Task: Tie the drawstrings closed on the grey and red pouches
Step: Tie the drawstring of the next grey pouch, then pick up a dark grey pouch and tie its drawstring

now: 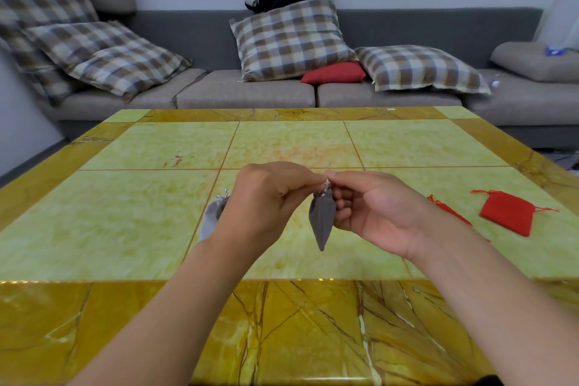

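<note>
A small dark grey pouch [321,219] hangs in the air above the table, its neck gathered. My left hand [269,197] and my right hand [369,207] both pinch its pale drawstrings at the top, fingertips meeting above the pouch. A second, lighter grey pouch [210,218] lies on the table behind my left wrist, partly hidden. One red pouch [507,213] lies flat at the right with its strings spread. Another red pouch [448,210] shows only as an edge and cords behind my right forearm.
The table [141,197] has a green tiled top with a yellow marbled border. Behind it stands a grey sofa [250,91] with several checked cushions, a red cushion [333,73] and a dark bag on the backrest.
</note>
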